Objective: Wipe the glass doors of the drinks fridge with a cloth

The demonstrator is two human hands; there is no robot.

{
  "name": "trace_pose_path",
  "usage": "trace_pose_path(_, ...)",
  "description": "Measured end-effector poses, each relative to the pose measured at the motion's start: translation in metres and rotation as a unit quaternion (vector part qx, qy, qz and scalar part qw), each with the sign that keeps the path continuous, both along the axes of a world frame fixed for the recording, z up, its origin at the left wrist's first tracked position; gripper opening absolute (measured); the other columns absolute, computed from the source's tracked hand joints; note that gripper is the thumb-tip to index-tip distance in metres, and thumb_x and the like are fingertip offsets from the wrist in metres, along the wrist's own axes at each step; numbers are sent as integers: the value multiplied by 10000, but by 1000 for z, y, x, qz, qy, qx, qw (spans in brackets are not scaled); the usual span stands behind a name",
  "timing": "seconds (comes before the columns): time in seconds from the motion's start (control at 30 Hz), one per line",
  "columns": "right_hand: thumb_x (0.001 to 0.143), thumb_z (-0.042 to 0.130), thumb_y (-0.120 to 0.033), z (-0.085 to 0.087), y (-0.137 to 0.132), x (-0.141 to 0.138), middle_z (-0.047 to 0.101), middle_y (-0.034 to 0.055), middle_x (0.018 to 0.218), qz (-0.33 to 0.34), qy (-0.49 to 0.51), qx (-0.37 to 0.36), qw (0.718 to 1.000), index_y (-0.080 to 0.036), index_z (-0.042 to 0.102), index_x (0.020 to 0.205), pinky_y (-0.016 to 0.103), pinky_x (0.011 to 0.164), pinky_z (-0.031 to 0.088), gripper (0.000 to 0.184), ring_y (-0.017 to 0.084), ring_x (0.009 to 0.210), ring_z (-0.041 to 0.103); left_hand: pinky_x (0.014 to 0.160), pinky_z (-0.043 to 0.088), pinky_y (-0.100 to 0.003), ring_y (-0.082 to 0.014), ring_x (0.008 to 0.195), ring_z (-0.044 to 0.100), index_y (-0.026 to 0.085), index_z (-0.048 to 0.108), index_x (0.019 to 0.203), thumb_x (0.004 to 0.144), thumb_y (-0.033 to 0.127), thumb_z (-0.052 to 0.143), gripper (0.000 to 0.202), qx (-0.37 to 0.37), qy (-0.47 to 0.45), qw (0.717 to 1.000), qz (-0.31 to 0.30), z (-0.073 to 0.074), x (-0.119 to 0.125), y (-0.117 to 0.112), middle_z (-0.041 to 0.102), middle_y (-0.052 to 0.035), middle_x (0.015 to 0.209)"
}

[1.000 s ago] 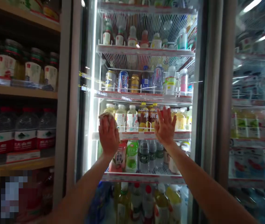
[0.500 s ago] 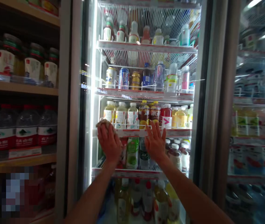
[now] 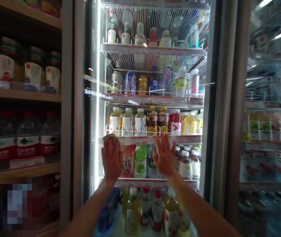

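Two bare forearms are reaching forward from the bottom of the view, and both hands are rising against a tall glass refrigerator door (image 3: 206, 108). The left hand (image 3: 112, 160) is standing upright with its fingers extended and close together, and a crumpled beige cloth (image 3: 110, 138) is showing above its fingertips, between the hand and the glass. That grip is not visibly curling, so I cannot tell whether it is closing on the cloth or only pressing it flat. The right hand (image 3: 164, 156) is holding nothing, its grip standing open with the fingers spread and its palm facing the door.

Both hands are overlapping the red-and-white shelf edge (image 3: 184, 139) inside the cooler, well apart from each other. Behind the left hand, a pink-labelled drink carton (image 3: 127, 161) and a green-labelled bottle (image 3: 140, 161) are standing on the wire shelf below that edge. Rows of plastic drink bottles are filling the shelves above and below. To the left, a wooden shelf (image 3: 21, 94) is carrying glass jars with white labels (image 3: 33, 70), and large clear water bottles with red caps (image 3: 26, 138) are standing beneath it. A second glass cooler door (image 3: 266, 131) is standing to the right.
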State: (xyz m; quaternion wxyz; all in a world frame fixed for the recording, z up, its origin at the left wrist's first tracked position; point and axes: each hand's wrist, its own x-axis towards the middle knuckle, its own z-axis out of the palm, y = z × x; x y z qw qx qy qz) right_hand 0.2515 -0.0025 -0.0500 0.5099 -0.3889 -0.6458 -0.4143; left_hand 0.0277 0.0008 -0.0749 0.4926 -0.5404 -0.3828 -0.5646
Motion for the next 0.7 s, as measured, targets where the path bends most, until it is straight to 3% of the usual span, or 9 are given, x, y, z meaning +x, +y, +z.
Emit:
trace_pose_path(0.1, 880, 409, -235, -8, -2, -7, 335, 131, 1476, 8, 5, -6, 1000, -212, 269, 1438, 578, 1102, 135, 576, 285, 1405, 198, 1131, 248, -390, -205, 1383, 243, 262, 345, 1394, 863, 200, 455, 546, -45, 240, 970, -8, -22, 20, -5, 402, -49, 1432)
trace_pose_path(0.17, 875, 416, -218, -17, -6, -6, 374, 123, 1456, 15, -26, -9, 1000, -210, 339, 1405, 559, 1113, 134, 535, 271, 1399, 222, 1146, 223, -365, -167, 1350, 321, 301, 411, 1350, 859, 201, 465, 503, -57, 332, 941, -12, -28, 20, -7, 488, -8, 1370)
trace_pose_path(0.23, 870, 413, -188, -29, -9, -1, 417, 111, 1432, 20, -62, -13, 998, -208, 395, 1369, 541, 1125, 126, 499, 251, 1392, 249, 1148, 209, -394, -176, 1348, 325, 298, 386, 1366, 859, 188, 462, 524, -60, 304, 951, -5, -27, 9, -6, 488, -24, 1368)
trace_pose_path(0.33, 861, 410, -168, -47, -14, 5, 432, 102, 1422, 18, -87, -27, 996, -207, 429, 1342, 534, 1132, 120, 482, 241, 1388, 260, 1119, 236, -477, -244, 1390, 207, 235, 249, 1434, 856, 168, 461, 619, -34, 87, 995, 22, -23, -5, -5, 327, -116, 1462)
trace_pose_path(0.4, 855, 423, -168, -55, -16, 4, 427, 102, 1426, 18, -98, -34, 994, -201, 439, 1334, 531, 1132, 125, 480, 244, 1391, 252, 1099, 258, -499, -278, 1400, 143, 198, 214, 1445, 849, 173, 478, 652, -31, 12, 999, 32, -27, -3, -6, 234, -154, 1492)
trace_pose_path(0.47, 846, 445, -158, -60, -18, 0, 438, 98, 1419, 26, -110, -28, 993, -201, 469, 1309, 519, 1135, 123, 466, 243, 1391, 250, 1111, 255, -456, -256, 1400, 161, 221, 277, 1427, 850, 184, 481, 613, -49, 108, 993, 18, -38, 4, -9, 286, -126, 1479)
trace_pose_path(0.53, 840, 468, -160, -60, -19, -3, 456, 87, 1407, 34, -121, -23, 992, -211, 507, 1273, 500, 1143, 109, 438, 233, 1387, 261, 1138, 217, -381, -190, 1385, 233, 285, 363, 1383, 867, 205, 460, 530, -79, 287, 955, -1, -49, 8, -12, 390, -50, 1437)
trace_pose_path(0.6, 843, 471, -173, -55, -20, 0, 466, 77, 1400, 33, -122, -19, 992, -218, 527, 1250, 490, 1147, 90, 414, 227, 1383, 268, 1154, 170, -340, -136, 1358, 297, 335, 410, 1344, 886, 213, 429, 474, -97, 382, 919, -11, -51, 2, -13, 459, 13, 1391)
trace_pose_path(0.7, 855, 447, -182, -42, -19, 17, 437, 87, 1420, 12, -102, -21, 994, -212, 510, 1270, 509, 1140, 80, 420, 236, 1391, 246, 1152, 153, -418, -185, 1369, 276, 295, 356, 1383, 882, 180, 424, 519, -89, 253, 963, 8, -38, -17, -11, 427, -39, 1414)
